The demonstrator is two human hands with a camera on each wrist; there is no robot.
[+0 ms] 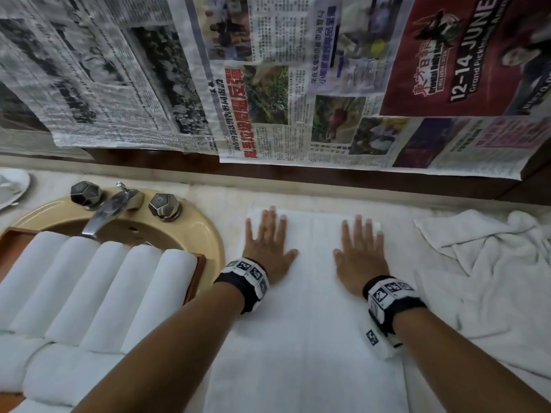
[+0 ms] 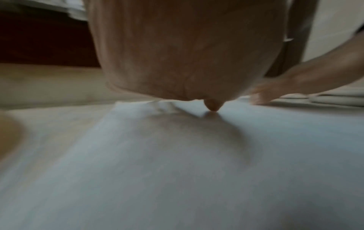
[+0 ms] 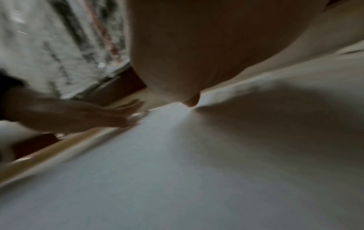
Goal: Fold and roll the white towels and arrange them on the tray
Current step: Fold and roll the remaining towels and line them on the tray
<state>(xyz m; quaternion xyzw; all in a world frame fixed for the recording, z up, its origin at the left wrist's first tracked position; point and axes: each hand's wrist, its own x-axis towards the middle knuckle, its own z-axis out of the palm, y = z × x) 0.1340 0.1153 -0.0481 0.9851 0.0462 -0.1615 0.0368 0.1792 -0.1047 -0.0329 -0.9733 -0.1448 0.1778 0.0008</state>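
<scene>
Task progress: judged roughly mid-way; several towels are finished, one is in work, and at least one remains untouched.
Tray [image 1: 199,274]: wooden, set over the beige sink basin [image 1: 208,231]; it carries a row of five rolled towels [image 1: 98,281], lying side by side and touching. Further white rolls lie nearer the camera at lower left; their count cannot be determined.
Folded towel [image 1: 307,308]: the item in work, lying flat on the counter just right of the basin as a long band running away from the person, with lengthwise creases visible. Folding appears done or nearly so; rolling not yet begun.
Loose towels [image 1: 483,263]: a crumpled white heap at the right of the counter, beside the folded towel; still to be folded, rolled and placed.
Left hand [image 1: 268,239]: fingers straight and spread, palm down, pressing flat on the far left part of the folded towel; grips nothing.
Right hand [image 1: 359,251]: likewise flat with fingers extended, pressing the far right part of the same towel; grips nothing.
Wrist views: blurred; both show a palm low over white cloth.
</scene>
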